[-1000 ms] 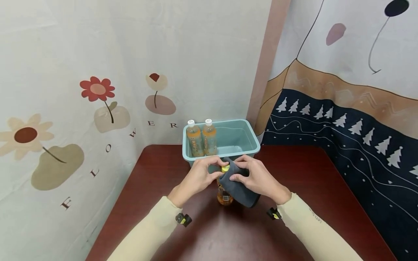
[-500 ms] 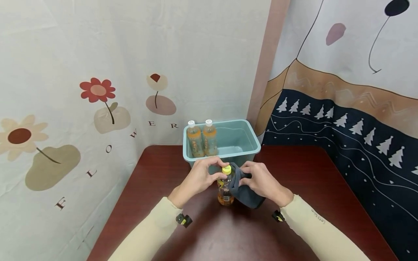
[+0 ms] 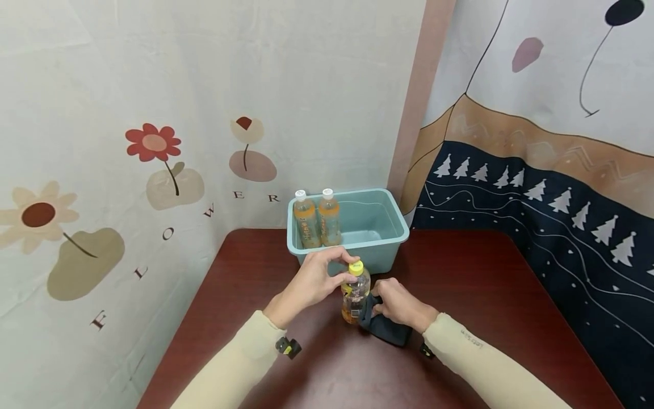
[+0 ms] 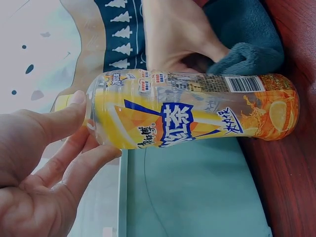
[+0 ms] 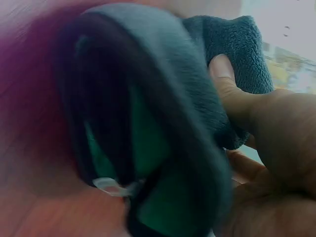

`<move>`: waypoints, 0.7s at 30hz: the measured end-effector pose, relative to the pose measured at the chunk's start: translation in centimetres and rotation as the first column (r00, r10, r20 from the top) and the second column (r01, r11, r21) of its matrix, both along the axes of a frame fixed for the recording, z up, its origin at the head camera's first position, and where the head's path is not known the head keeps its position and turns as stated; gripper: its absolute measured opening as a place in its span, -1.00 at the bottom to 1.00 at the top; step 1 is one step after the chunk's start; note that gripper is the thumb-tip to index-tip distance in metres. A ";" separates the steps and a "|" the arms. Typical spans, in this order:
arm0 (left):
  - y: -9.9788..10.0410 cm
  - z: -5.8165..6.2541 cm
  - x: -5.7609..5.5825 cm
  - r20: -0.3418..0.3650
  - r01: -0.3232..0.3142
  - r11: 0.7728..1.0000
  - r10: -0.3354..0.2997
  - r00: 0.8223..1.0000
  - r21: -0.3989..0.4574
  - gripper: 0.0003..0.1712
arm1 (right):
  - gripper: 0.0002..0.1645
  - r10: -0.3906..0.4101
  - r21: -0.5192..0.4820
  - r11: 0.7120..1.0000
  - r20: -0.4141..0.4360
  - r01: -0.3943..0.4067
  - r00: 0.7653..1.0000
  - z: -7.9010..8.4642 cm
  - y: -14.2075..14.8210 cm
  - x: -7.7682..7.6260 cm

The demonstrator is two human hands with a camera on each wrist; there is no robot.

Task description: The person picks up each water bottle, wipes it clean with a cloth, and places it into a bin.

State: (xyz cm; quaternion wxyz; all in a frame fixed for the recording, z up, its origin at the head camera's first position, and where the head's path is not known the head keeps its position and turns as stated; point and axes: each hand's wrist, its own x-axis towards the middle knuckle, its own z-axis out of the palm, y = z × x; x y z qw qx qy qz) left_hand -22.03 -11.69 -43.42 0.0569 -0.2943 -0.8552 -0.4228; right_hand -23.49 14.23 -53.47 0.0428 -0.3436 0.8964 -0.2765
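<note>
A clear plastic drink bottle (image 3: 356, 287) with a yellow cap stands upright on the table; its yellow printed label (image 4: 153, 116) shows in the left wrist view. My left hand (image 3: 314, 277) pinches it at the cap and neck with thumb and fingers. From the right, my right hand (image 3: 401, 304) grips a dark blue-grey cloth (image 3: 386, 330) beside the bottle's lower side. In the right wrist view the folded cloth (image 5: 197, 94) is bunched between thumb and fingers, its loose part hanging blurred. A white tag shows on its edge.
Just behind the bottle is a light blue plastic bin (image 3: 400, 236). Two white-capped bottles, one here (image 3: 307, 224) and another bottle (image 3: 329, 221), stand in its left end. The dark red table (image 3: 255, 272) meets printed curtains at the back and right.
My right hand has moved the cloth from the cap down along the bottle's right side, uncovering the cap and upper bottle. My left hand has stayed at the neck.
</note>
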 end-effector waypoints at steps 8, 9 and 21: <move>0.1 -0.1 0.0 0.006 -0.005 1.000 0.005 1.000 -0.016 -0.71 | -0.76 -0.016 -0.041 0.999 0.028 0.017 0.999 -0.3 0.3 -0.3; 0.1 -0.1 0.0 0.009 -0.004 1.000 0.005 1.000 -0.016 -0.71 | -0.77 -0.024 -0.059 0.998 0.036 0.026 0.999 0.0 0.4 -0.2; 0.0 -0.2 0.0 -0.019 0.007 1.000 -0.007 1.000 0.020 -0.73 | -0.75 -0.121 -0.087 0.989 -0.014 0.119 0.993 6.3 1.3 0.8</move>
